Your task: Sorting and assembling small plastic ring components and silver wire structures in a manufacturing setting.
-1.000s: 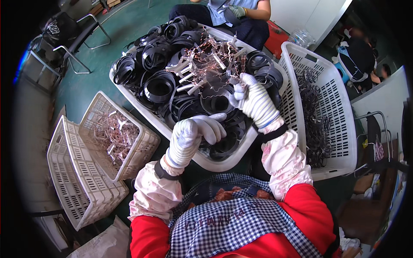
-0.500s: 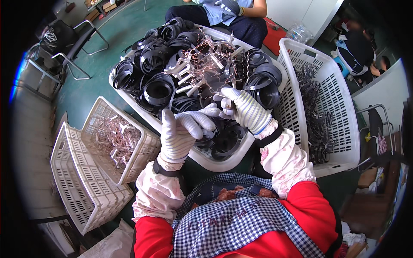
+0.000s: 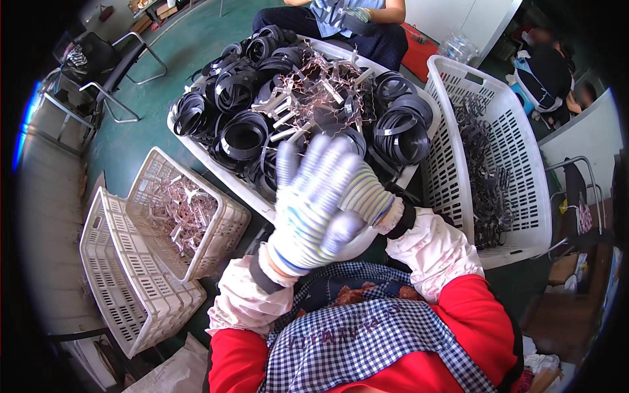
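My left hand [image 3: 309, 206], in a striped white glove, is raised over the near edge of a white tub [image 3: 259, 204]. Its fingers are outstretched and apart, slightly smeared by motion, with nothing seen in them. Partly behind it is my right hand [image 3: 367, 194], also gloved; its fingers are hidden, so what it may hold does not show. Beyond both hands, the tub is heaped with coils of black strip [image 3: 244, 136]. On top of these lies a pile of pale metal parts with wavy copper-coloured wires [image 3: 321, 92].
To the left, a cream crate [image 3: 226, 226] holds more wired metal parts [image 3: 187, 213], beside another slatted crate [image 3: 108, 275]. At right, a tall white basket [image 3: 524, 196] contains dark metal pieces [image 3: 481, 177]. A gloved co-worker [image 3: 347, 26] sits across the tub. Chairs [image 3: 108, 75] stand around.
My left hand has swung right and nearer to me, its fingers now stretched out in front of my right hand. The right hand has drawn back slightly. The co-worker's hands have shifted.
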`<state>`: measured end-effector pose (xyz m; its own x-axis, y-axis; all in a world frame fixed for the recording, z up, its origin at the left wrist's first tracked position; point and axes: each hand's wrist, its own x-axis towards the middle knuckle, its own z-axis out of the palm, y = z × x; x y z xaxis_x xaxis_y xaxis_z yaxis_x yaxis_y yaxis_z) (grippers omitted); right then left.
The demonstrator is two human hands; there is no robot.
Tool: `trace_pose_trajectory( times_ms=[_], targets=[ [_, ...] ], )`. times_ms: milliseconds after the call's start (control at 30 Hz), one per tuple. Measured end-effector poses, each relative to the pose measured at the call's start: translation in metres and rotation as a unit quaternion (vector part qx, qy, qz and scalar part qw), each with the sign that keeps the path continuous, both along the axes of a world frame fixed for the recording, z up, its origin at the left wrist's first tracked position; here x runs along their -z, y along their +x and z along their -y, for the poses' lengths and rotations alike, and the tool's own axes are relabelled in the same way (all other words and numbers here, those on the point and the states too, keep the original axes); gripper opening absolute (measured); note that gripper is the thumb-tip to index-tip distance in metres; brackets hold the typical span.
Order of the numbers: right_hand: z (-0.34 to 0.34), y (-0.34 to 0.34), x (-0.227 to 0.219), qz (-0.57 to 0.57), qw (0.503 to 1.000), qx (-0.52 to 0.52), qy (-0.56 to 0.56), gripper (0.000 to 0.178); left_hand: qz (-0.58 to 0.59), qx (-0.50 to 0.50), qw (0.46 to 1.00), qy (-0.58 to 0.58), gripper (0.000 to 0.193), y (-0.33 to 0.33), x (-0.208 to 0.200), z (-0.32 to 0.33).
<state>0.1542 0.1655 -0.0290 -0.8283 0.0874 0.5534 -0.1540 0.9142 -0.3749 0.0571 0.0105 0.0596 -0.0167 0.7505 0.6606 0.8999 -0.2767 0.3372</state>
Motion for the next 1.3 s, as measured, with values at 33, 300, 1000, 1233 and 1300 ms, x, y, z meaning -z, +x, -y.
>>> trace_pose_trajectory(
  times_ms=[33, 300, 1000, 1233, 1300],
  targets=[
    [0.002, -0.004, -0.003, 0.0, 1.0, -0.004, 0.0, 0.036, -0.024, 0.012, 0.999, -0.019, 0.068, 0.012, 0.003, -0.001],
    [-0.015, -0.002, -0.042, 0.085, 0.773, 0.051, -0.627, 0.034, 0.304, -0.013, 0.928, 0.214, 0.13, -0.034, 0.017, 0.003],
    [-0.073, 0.019, -0.041, 0.064, 0.99, 0.055, 0.111, 0.025, 0.632, 0.035, 0.765, 0.117, 0.095, -0.082, 0.057, 0.015],
    [-0.038, -0.006, 0.002, 0.186, 0.959, 0.115, 0.178, 0.041, 0.624, 0.013, 0.773, 0.116, 0.095, -0.084, 0.06, 0.017],
    [-0.036, -0.009, 0.014, 0.18, 0.963, 0.104, 0.17, 0.031, 0.624, 0.011, 0.774, 0.108, 0.095, -0.086, 0.062, 0.018]
  ],
)
